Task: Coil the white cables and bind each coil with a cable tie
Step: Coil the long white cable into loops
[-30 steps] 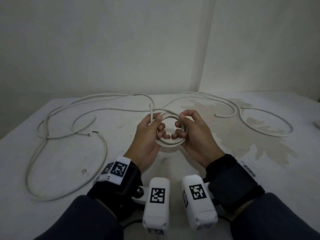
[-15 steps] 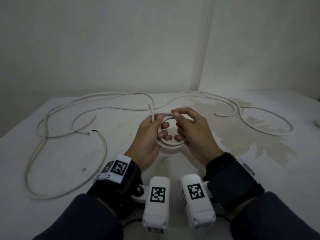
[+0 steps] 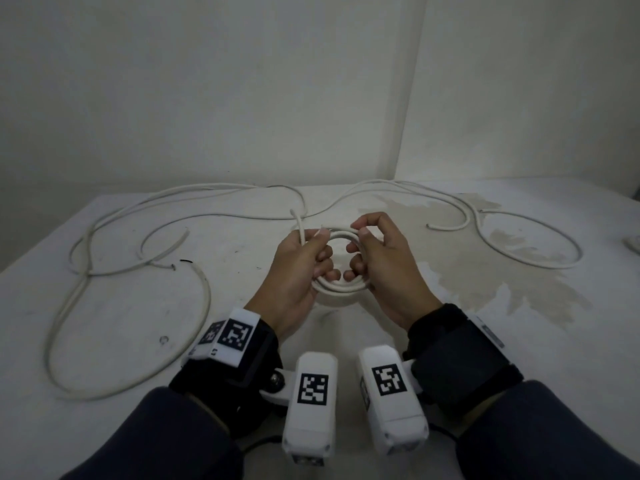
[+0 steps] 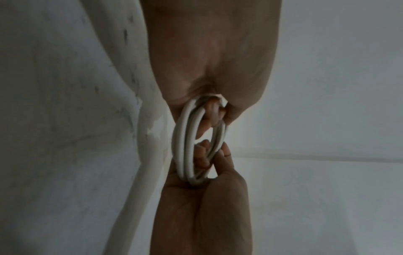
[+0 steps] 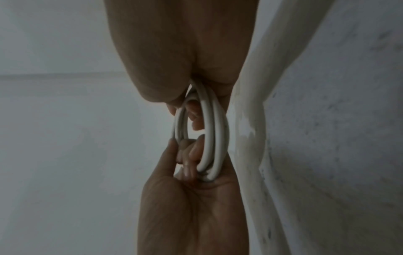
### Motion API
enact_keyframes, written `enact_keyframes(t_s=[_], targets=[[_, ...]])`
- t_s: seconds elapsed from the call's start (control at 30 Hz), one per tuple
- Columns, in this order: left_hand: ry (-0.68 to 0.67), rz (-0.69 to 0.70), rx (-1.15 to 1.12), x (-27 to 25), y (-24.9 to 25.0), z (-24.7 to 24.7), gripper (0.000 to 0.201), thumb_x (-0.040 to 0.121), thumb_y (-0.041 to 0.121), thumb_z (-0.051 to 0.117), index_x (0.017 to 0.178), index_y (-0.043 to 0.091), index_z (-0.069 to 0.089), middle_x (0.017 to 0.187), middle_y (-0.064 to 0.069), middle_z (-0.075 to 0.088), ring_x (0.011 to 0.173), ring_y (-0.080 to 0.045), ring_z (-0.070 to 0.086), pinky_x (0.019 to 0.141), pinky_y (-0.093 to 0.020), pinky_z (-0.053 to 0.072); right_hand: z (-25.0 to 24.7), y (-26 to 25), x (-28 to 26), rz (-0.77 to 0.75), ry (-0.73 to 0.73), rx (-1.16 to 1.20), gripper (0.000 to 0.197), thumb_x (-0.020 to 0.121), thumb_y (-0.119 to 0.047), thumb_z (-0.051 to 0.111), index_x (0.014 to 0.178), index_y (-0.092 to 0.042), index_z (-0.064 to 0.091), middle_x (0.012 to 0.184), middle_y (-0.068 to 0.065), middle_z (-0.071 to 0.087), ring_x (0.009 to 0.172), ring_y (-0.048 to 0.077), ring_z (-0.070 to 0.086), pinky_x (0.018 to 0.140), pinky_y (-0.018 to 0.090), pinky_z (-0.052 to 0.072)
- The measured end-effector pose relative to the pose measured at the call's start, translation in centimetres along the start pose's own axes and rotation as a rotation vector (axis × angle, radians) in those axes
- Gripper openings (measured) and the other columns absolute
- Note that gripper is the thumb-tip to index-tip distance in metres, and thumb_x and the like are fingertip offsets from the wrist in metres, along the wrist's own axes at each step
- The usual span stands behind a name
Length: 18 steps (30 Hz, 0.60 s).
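A small coil (image 3: 341,289) of white cable is being gripped on one side by the left hand (image 3: 294,271) and on the other by the right hand (image 3: 384,268), fingers curled through its ring, above the table (image 3: 121,306). Loose cables (image 3: 204,216) are lying spread around, uncoiled.

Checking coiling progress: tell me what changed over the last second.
The right hand shifted its grip up the coil, now pinching the top strands. The left hand kept gripping its side, the cable end sticking up. The loose cables on the table stayed put.
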<state>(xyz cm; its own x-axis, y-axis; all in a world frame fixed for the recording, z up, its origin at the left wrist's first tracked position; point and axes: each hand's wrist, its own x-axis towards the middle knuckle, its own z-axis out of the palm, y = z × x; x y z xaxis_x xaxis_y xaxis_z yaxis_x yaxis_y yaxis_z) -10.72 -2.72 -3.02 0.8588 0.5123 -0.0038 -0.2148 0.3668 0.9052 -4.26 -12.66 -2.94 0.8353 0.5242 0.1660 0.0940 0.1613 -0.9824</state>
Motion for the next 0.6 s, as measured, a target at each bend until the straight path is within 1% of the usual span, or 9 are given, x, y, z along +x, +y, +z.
enact_keyframes(t_s=[0.07,0.17,0.3,0.33,0.43,0.5,0.6], targets=[[-0.018,0.009,0.066,-0.16,0.03,-0.06,0.007,0.098,0.008,0.046,0.091,0.008,0.048,0.052,0.003,0.034,0.039,-0.006,0.027,0.041,-0.02,0.032,-0.07,0.04,-0.03,0.017,-0.019,-0.018,0.017,0.099,-0.007,0.039,0.092,-0.015,0.053,0.08,0.009,0.051,0.045,0.009,0.042,0.044,0.023,0.042],[-0.049,-0.01,0.091,-0.26,0.3,-0.28,0.015,0.098,0.009,0.047,0.083,0.011,0.047,0.056,0.001,0.031,0.039,-0.007,0.026,0.04,-0.019,0.03,-0.15,-0.06,-0.06,0.036,-0.038,-0.016,0.02,0.097,-0.004,0.04,0.088,-0.014,0.055,0.078,0.009,0.05,0.048,0.012,0.04,0.044,0.025,0.04],[-0.085,-0.043,0.063,-0.25,0.64,-0.41,0.024,0.099,0.021,0.047,0.077,0.015,0.042,0.056,0.001,0.03,0.039,-0.007,0.024,0.041,-0.021,0.028,-0.36,-0.3,-0.07,0.045,-0.084,-0.011,0.02,0.097,-0.003,0.042,0.088,-0.013,0.057,0.076,0.009,0.05,0.05,0.013,0.04,0.045,0.025,0.04],[-0.087,-0.048,0.054,-0.21,0.63,-0.47,0.024,0.1,0.021,0.045,0.077,0.015,0.041,0.056,0.001,0.03,0.038,-0.007,0.024,0.041,-0.021,0.028,-0.45,-0.32,-0.06,0.049,-0.094,-0.01,0.02,0.097,-0.003,0.043,0.087,-0.013,0.057,0.078,0.009,0.051,0.05,0.013,0.04,0.045,0.025,0.04],[-0.106,-0.07,0.049,-0.05,0.5,-0.68,0.015,0.096,0.012,0.039,0.082,0.012,0.038,0.053,0.002,0.032,0.037,-0.008,0.024,0.041,-0.022,0.03,-0.63,-0.22,0.08,0.053,-0.114,-0.016,0.018,0.097,-0.004,0.046,0.086,-0.012,0.059,0.082,0.012,0.052,0.05,0.013,0.04,0.045,0.026,0.039],[-0.13,-0.076,0.05,-0.01,0.41,-0.67,0.008,0.094,0.01,0.036,0.086,0.012,0.038,0.052,0.002,0.033,0.038,-0.009,0.024,0.041,-0.022,0.031,-0.66,-0.19,0.13,0.057,-0.113,-0.013,0.019,0.097,-0.006,0.047,0.085,-0.013,0.059,0.083,0.012,0.053,0.048,0.012,0.038,0.044,0.025,0.037],[-0.187,-0.079,0.022,-0.15,0.4,-0.6,0.013,0.095,0.007,0.033,0.085,0.01,0.041,0.055,0.0,0.034,0.039,-0.009,0.025,0.043,-0.023,0.033,-0.62,-0.28,0.07,0.047,-0.096,-0.008,0.018,0.099,-0.009,0.046,0.088,-0.014,0.059,0.077,0.007,0.053,0.042,0.007,0.034,0.04,0.02,0.033]])
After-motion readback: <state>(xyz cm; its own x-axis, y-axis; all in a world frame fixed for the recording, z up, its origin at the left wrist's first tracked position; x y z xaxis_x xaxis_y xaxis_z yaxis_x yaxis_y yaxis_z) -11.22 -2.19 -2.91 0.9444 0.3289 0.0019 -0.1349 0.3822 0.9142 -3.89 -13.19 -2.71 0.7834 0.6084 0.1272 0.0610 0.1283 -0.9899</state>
